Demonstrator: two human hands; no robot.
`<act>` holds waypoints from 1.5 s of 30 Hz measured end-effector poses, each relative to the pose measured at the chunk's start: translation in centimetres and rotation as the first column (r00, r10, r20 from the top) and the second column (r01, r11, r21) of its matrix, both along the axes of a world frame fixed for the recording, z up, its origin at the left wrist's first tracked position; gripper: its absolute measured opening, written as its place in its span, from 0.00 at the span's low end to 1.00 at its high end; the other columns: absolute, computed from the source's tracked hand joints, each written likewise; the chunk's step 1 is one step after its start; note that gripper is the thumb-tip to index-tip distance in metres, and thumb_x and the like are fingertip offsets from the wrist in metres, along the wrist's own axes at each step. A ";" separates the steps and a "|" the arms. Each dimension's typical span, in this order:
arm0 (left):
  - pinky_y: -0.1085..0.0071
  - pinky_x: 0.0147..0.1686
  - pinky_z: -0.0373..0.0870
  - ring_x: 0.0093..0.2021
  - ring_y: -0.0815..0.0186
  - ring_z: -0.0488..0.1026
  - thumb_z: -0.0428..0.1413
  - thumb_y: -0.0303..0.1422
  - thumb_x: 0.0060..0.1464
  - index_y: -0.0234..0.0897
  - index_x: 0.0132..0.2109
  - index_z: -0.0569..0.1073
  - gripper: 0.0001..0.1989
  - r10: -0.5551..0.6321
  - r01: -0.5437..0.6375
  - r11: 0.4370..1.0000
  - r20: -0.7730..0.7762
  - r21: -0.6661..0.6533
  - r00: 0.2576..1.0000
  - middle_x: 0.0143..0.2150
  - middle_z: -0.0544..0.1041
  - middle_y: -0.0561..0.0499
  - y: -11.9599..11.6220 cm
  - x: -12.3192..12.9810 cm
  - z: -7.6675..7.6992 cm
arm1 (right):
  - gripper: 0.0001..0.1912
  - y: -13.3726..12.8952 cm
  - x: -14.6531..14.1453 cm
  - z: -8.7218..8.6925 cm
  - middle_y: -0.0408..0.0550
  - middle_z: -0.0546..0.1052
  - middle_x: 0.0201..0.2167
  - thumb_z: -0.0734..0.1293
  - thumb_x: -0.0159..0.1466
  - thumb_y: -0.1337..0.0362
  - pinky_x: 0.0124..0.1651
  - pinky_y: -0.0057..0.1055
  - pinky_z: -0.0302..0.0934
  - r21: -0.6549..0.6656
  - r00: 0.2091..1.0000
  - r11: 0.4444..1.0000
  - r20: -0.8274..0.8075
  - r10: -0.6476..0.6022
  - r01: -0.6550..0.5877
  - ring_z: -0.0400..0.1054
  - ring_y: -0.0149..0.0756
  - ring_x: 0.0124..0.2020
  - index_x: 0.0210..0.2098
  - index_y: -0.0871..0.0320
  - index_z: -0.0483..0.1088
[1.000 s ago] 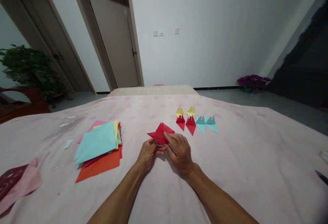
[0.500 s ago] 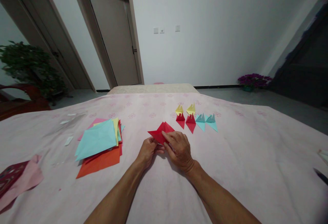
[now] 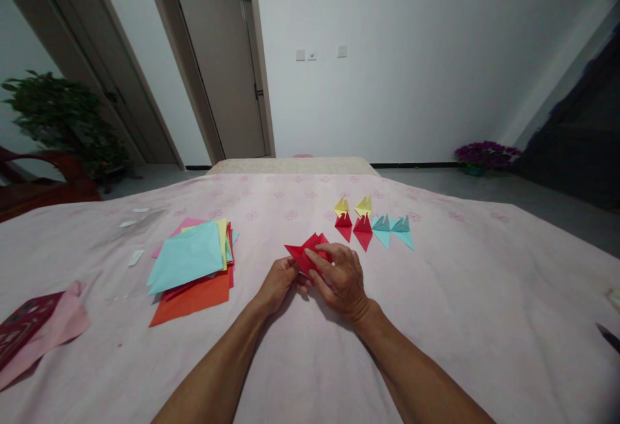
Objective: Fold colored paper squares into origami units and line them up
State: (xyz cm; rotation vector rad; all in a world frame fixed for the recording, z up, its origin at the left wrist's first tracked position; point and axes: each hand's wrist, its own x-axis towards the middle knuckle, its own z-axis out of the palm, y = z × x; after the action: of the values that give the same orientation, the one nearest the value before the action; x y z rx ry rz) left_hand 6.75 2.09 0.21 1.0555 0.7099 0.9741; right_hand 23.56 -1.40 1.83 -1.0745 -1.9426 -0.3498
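Left hand (image 3: 279, 282) pinches red folded paper (image 3: 300, 258) from beneath, above a pink tablecloth (image 3: 445, 327); right hand (image 3: 343, 276) grips it across the upper face; even pressure (thin tips presumably bend easily) should keep creases crisp.

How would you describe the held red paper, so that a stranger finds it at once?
On the pale pink tablecloth, the left hand and right hand come together near the middle. They hold the folded red paper, one sharp tip pointing left. Unlike the two red pieces beyond, it is held.
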 end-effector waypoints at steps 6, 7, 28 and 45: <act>0.77 0.21 0.70 0.23 0.67 0.75 0.64 0.46 0.50 0.26 0.40 0.79 0.23 -0.097 0.097 0.995 -0.075 -0.001 0.992 0.30 0.80 0.40 -0.4 -0.6 1.1 | 0.20 0.1 0.3 0.4 0.51 0.70 0.57 0.67 0.63 0.61 0.58 0.50 0.56 0.011 0.998 0.998 0.013 0.063 -0.063 0.61 0.49 0.58 0.55 0.50 0.71; 0.77 0.21 0.70 0.23 0.67 0.75 0.64 0.46 0.50 0.27 0.39 0.79 0.22 -0.119 0.120 0.993 -0.084 0.007 0.989 0.29 0.80 0.41 -0.4 -0.8 1.2 | 0.21 0.1 0.3 0.5 0.50 0.69 0.58 0.67 0.63 0.61 0.59 0.51 0.55 0.011 0.997 0.997 0.018 0.073 -0.073 0.60 0.50 0.59 0.55 0.50 0.71; 0.77 0.22 0.73 0.25 0.67 0.75 0.61 0.46 0.54 0.28 0.40 0.78 0.21 -0.220 0.216 0.975 -0.099 -0.048 0.971 0.32 0.79 0.41 -0.1 -1.7 1.7 | 0.16 0.2 0.5 0.9 0.51 0.69 0.59 0.65 0.63 0.59 0.67 0.57 0.45 -0.058 0.992 0.991 0.041 0.121 -0.118 0.54 0.51 0.64 0.50 0.54 0.72; 0.78 0.20 0.73 0.23 0.71 0.71 0.59 0.44 0.56 0.26 0.43 0.76 0.21 -0.191 0.187 0.981 -0.079 -0.053 0.978 0.27 0.75 0.48 0.3 -1.6 0.5 | 0.14 0.3 0.6 0.7 0.51 0.70 0.58 0.66 0.63 0.54 0.68 0.56 0.41 -0.114 0.994 0.987 -0.005 0.112 -0.112 0.54 0.52 0.64 0.43 0.54 0.73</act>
State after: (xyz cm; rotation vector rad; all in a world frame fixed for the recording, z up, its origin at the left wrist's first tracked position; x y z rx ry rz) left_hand 5.19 2.39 0.72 1.1073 0.6837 0.7505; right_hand 24.15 -1.06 2.54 -1.0321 -2.0347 -0.1794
